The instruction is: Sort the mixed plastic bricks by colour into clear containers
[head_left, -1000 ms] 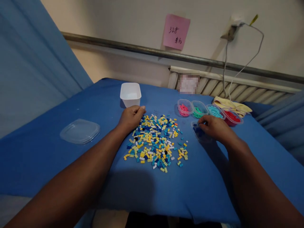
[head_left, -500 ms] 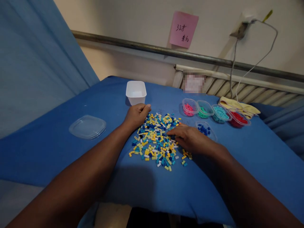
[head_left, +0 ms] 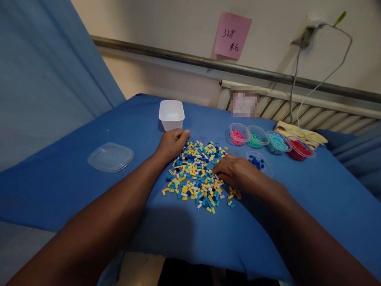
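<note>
A loose pile of small toy building bricks (head_left: 193, 171), mostly yellow, teal, blue and white, is spread over a blue cloth. My left hand (head_left: 172, 143) rests closed at the pile's upper left edge, its fingers curled under so that anything inside is hidden. At the right side of the pile my right hand (head_left: 235, 171) reaches in, palm down, with the fingertips drawn together among the bricks. Whatever those fingertips pinch is too small to make out. Just beyond the right hand lies a shallow clear tray with dark blue bricks (head_left: 256, 162).
Behind my left hand stands a white tub (head_left: 172, 115). Clear lids (head_left: 111, 157) lie stacked at the left. Clear tubs of pink (head_left: 237, 136), green (head_left: 254, 140), turquoise (head_left: 277, 142) and red bricks (head_left: 300, 149) line the back right, near a yellow cloth (head_left: 303, 134).
My right hand's extended index finger has drawn back, and its fingertips have closed together among the bricks. The left hand stays in place; the view has shifted slightly.
</note>
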Demonstrator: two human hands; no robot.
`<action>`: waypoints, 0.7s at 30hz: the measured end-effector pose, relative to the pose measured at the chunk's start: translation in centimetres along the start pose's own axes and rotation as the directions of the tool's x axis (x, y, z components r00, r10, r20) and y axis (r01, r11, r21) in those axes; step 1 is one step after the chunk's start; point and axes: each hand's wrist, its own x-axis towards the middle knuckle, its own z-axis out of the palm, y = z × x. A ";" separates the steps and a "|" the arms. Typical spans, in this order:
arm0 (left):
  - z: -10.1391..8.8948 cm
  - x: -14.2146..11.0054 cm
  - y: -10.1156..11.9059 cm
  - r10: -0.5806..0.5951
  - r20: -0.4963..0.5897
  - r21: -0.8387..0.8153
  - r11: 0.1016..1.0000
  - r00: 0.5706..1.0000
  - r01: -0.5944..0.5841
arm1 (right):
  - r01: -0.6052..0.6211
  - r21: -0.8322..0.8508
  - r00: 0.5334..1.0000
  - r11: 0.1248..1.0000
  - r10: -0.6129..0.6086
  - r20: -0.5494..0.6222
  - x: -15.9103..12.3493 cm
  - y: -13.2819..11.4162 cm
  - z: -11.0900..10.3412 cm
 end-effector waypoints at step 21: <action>0.0 0.1 -0.3 0.016 -0.006 -0.008 1.000 1.000 -0.016 | -0.368 -0.112 0.893 0.923 0.317 -0.319 -4.0 4.3 -3.1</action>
